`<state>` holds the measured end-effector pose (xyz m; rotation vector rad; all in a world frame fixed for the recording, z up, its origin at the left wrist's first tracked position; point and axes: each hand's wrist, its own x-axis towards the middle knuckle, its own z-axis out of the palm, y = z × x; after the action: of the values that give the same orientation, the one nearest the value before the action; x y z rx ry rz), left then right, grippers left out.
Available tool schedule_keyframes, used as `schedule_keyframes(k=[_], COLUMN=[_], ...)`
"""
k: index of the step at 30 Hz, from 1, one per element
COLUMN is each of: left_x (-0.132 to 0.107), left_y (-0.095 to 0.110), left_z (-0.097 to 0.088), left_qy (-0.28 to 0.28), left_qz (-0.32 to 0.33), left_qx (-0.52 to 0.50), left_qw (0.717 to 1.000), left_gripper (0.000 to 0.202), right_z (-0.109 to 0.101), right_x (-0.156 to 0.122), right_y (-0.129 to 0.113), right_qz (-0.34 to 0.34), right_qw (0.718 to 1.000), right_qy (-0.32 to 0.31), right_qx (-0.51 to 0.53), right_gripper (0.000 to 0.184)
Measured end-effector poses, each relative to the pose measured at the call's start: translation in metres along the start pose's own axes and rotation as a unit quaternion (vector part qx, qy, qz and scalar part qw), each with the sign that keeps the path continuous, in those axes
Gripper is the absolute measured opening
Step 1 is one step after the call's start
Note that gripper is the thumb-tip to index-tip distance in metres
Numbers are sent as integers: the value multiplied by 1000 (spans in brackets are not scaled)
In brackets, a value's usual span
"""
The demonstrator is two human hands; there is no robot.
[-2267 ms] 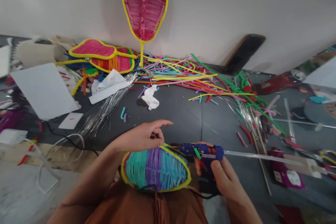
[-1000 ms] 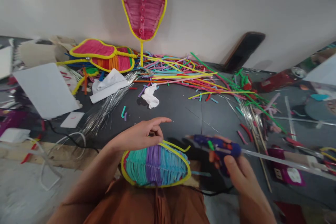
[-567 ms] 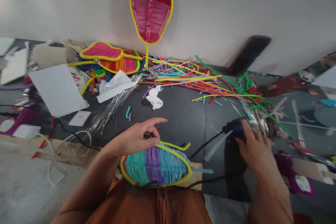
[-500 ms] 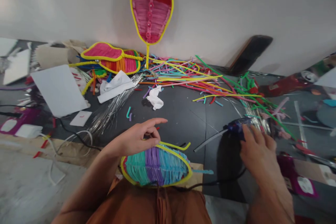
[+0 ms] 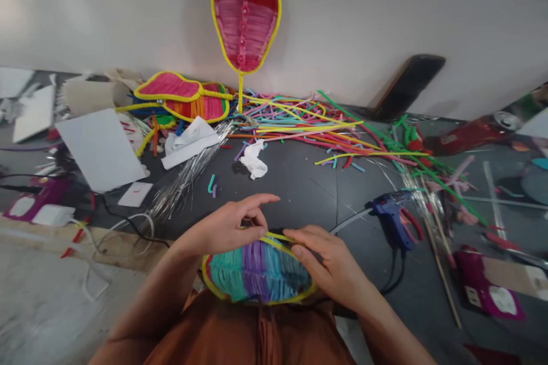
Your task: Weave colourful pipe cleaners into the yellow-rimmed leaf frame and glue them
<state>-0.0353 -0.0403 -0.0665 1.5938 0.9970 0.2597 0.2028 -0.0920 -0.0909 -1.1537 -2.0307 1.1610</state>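
Note:
Close to my body lies a leaf-shaped panel (image 5: 256,276) striped in green, purple and blue pipe cleaners, with a yellow rim. My left hand (image 5: 226,227) pinches a yellow pipe cleaner (image 5: 277,236) between thumb and fingers along the panel's upper edge, index finger stretched out. On the strip's other end are the thumb and fingers of my right hand (image 5: 331,259), pinched together over the panel's right part, which they partly hide. A blue glue gun (image 5: 390,219) with a red trigger lies on the table to the right, untouched, a glue stick (image 5: 353,219) protruding from it.
Loose coloured pipe cleaners (image 5: 299,125) are heaped along the wall. A pink, yellow-rimmed panel (image 5: 246,23) stands against it, beside a leaning phone (image 5: 409,86). Silver wires (image 5: 184,177), crumpled tissue (image 5: 254,161), white cards (image 5: 101,151) and a red can (image 5: 479,134) lie about.
My right hand has let go of the glue gun and moved left to the yellow pipe cleaner. The glue gun now rests on the table. My left hand keeps its pinch.

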Motion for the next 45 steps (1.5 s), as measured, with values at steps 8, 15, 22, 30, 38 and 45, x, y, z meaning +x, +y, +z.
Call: schedule_keyframes(k=[8, 15, 22, 30, 38, 45], left_x=[1, 2, 4, 2, 4, 3], left_y=[1, 2, 4, 8, 5, 3], left_z=[-1, 1, 0, -2, 0, -1], left_qy=[-8, -6, -16, -37, -32, -22], left_qz=[-5, -4, 1, 29, 44, 33], left_qx=[-4, 0, 1, 40, 59, 8], left_qw=[1000, 1000, 1000, 998, 997, 999], left_gripper=[55, 55, 56, 67, 58, 54], right_z=[6, 13, 16, 17, 15, 16], right_x=[-8, -12, -12, -13, -15, -14], right_y=[-5, -1, 0, 3, 3, 4], right_qz=[-19, -44, -70, -43, -35, -49], right_qw=[999, 993, 984, 990, 988, 984], right_qy=[18, 35, 57, 53, 62, 72], right_qx=[-26, -107, -152, -124, -139, -157], right_gripper=[30, 29, 28, 28, 28, 28])
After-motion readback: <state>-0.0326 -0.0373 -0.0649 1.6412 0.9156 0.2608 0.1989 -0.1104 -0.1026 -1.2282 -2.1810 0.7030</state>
